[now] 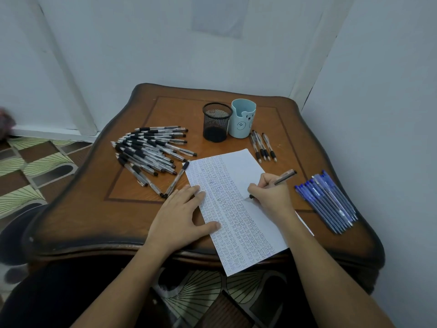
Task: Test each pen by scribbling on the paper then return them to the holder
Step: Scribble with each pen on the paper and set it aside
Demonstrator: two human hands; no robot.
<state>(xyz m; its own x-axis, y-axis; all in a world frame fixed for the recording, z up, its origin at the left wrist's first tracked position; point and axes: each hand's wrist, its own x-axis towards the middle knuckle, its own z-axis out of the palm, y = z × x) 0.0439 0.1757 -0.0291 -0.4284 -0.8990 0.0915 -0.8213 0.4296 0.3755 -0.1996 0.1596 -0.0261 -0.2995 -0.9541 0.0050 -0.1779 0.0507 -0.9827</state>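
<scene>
A white sheet of paper (238, 171), dense with small scribbles, lies slanted on the brown wooden table (94, 209). My right hand (272, 192) grips a black pen (285, 176) with its tip down on the sheet. Flat on the paper's left edge rests my left hand (179, 216), fingers straight. A black mesh holder (216, 121) and a light blue bear holder (243, 118) stand at the back; both look empty from here.
A big heap of black pens (151, 150) lies at the left of the table. Several more black pens (262, 145) lie beside the blue holder. A row of blue pens (327, 202) lies at the right edge. Walls close in behind and at the right.
</scene>
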